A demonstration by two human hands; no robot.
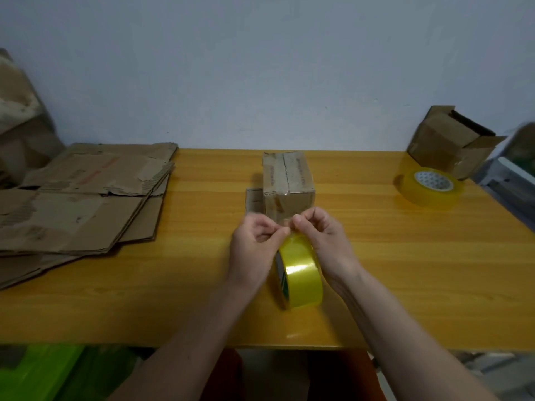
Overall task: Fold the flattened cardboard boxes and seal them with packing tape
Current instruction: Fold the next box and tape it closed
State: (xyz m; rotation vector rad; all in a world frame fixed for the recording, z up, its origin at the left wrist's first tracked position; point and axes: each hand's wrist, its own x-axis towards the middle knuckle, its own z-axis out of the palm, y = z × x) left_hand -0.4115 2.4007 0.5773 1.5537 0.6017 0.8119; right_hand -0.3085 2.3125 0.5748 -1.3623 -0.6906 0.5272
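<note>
both hands meet over the yellow tape roll [299,273] standing on edge on the bench [405,270]: left hand [254,244] and right hand [324,238] pinch its loose end with curled fingers, just in front of the taped box [288,183]. flat cardboard [81,198] lies stacked far left.

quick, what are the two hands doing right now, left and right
Left hand: closed, fingertips pinching the loose end of the tape at the top of the yellow tape roll.
Right hand: closed, pinching the same tape end from the other side.
</note>
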